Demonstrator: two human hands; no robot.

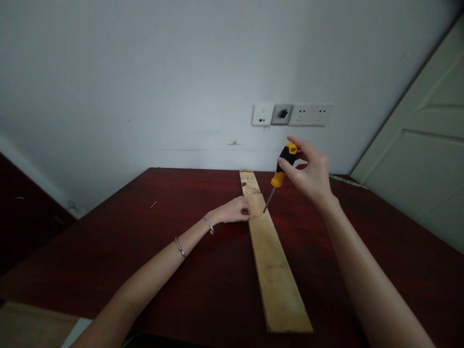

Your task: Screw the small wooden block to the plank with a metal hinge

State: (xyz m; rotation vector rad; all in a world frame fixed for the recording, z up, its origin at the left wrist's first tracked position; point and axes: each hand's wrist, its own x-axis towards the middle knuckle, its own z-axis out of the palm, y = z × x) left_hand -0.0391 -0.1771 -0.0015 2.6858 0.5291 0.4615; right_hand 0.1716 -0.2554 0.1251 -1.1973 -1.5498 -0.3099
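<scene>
Right hand (308, 166) grasps the screwdriver (287, 157) by its yellow-and-black handle, thumb and fingers pinched around the upper part. The tool is tilted, with handle up and to the right and shaft pointing down and left. Its tip is at the right-hand part of the wooden board (275, 266), beyond mid-length; contact with the surface cannot be confirmed.

Left hand (234, 210) has its fingers curled at the board's left edge, opposite the tip. A small reddish-brown detail shows at the fingers; whether they hold an item cannot be told. Two silver bracelets (209, 224) encircle the left wrist and forearm.

The board lies flat, lengthwise from the near side toward the wall (145, 72), on a dark red table (203, 275). A small metal piece (153, 204) lies to the left, well apart. Socket plates (311, 115) are mounted on the wall behind.
</scene>
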